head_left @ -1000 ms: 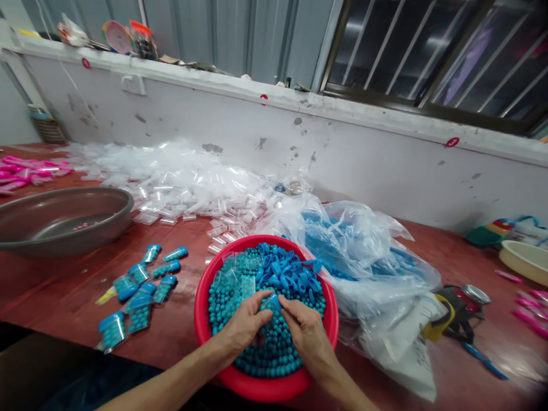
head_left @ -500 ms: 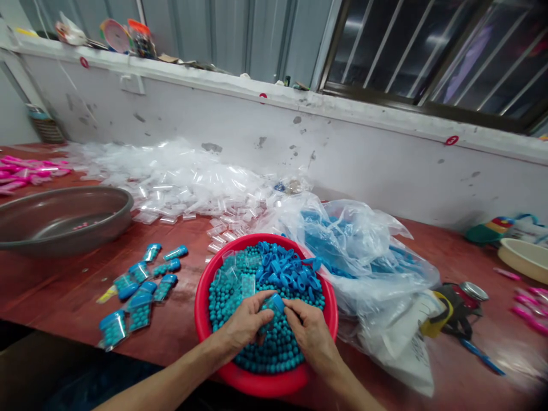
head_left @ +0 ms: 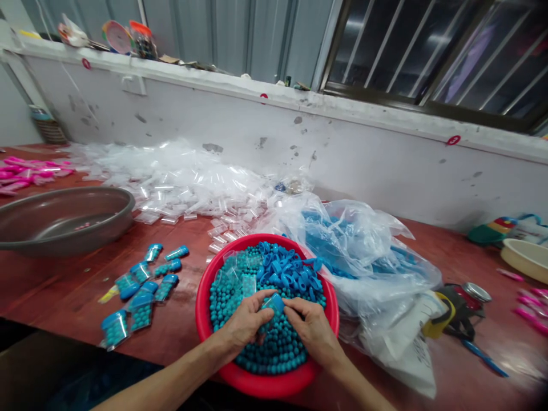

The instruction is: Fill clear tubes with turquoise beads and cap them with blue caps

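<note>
A red basin at the table's near edge holds teal beads, blue caps and a few clear tubes. Both my hands are over the beads. My left hand is closed around a small clear tube filled with beads. My right hand pinches the blue cap on that tube's top end. The tube itself is mostly hidden by my fingers.
Several filled, capped tubes lie left of the basin. A grey metal basin stands far left, a heap of empty clear tubes behind. A plastic bag of blue caps lies to the right, with a jar and pink items.
Both hands stay on the tube and cap; they have shifted only slightly over the beads. Nothing else has moved.
</note>
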### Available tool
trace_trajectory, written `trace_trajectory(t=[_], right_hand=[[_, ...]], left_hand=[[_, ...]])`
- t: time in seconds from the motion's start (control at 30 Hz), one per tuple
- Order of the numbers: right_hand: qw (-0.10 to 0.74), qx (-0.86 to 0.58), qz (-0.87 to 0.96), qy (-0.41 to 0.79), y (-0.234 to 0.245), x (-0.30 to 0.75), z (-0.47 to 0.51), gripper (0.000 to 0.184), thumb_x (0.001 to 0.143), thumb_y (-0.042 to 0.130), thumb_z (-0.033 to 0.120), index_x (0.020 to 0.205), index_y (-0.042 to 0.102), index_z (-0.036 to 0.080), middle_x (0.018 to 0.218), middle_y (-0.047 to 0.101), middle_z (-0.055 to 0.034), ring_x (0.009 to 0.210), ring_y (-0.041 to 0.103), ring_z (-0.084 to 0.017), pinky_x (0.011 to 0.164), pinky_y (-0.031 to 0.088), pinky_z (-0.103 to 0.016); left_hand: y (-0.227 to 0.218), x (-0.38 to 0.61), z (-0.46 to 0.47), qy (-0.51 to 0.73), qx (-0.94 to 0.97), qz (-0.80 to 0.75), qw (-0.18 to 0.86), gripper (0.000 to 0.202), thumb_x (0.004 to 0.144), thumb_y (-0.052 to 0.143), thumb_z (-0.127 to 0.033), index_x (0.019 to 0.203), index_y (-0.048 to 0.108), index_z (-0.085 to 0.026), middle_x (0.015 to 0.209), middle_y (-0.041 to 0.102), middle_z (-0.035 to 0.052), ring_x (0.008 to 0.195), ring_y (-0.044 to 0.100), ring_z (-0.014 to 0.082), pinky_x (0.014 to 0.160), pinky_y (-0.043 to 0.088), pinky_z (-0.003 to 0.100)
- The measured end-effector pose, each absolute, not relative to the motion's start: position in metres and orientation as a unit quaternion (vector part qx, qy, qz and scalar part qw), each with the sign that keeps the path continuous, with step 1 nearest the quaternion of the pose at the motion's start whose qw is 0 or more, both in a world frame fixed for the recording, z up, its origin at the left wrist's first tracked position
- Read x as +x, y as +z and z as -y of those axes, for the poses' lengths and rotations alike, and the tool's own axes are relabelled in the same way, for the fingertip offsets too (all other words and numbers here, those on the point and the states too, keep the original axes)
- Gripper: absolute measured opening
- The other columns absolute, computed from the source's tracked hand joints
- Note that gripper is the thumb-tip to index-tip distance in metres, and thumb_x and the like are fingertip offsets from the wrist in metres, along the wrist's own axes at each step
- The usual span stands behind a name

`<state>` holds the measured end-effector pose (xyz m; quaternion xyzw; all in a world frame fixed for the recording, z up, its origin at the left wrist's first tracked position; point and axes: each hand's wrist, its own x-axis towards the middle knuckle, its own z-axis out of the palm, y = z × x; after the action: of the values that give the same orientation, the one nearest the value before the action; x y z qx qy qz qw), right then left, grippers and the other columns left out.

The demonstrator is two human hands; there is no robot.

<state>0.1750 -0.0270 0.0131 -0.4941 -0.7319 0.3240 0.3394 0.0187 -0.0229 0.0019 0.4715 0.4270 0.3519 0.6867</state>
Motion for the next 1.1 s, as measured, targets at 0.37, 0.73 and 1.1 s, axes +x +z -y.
trace_trajectory(t=[0.37,0.73,1.1], right_hand=[[0.404,-0.523,0.651,0.373,0.007,0.170,0.023,0.024,0.076,0.051,0.026,0.089,0.069,0.020,0.083,0.069,-0.0028,0.076,0.061,-0.018,0.072,0.047,-0.028],[0.371,-0.539,0.624,0.427,0.005,0.171,0.023,0.027,0.078,0.048,0.029,0.092,0.068,0.019,0.058,0.060,0.0014,0.052,0.051,-0.013,0.051,0.041,-0.022],[0.295,-0.480,0.749,0.349,0.029,0.176,0.029,0.028,0.082,0.043,0.024,0.069,0.067,0.017,0.064,0.059,0.0004,0.062,0.053,-0.014,0.059,0.039,-0.023]], left_hand=[[0.012,0.021,0.022,0.328,0.494,-0.486,0.642,0.068,0.056,0.055,-0.014,0.121,0.037,-0.013,0.057,0.052,-0.0079,0.034,0.037,0.0040,0.035,0.029,0.017],[0.017,0.019,0.026,0.310,0.520,-0.494,0.624,0.068,0.061,0.052,-0.016,0.127,0.034,-0.015,0.043,0.043,-0.0113,0.033,0.035,0.0060,0.035,0.028,0.017],[0.018,0.020,0.026,0.292,0.515,-0.490,0.641,0.071,0.056,0.052,-0.012,0.126,0.037,-0.015,0.041,0.040,-0.0114,0.034,0.031,0.0056,0.035,0.025,0.016]])
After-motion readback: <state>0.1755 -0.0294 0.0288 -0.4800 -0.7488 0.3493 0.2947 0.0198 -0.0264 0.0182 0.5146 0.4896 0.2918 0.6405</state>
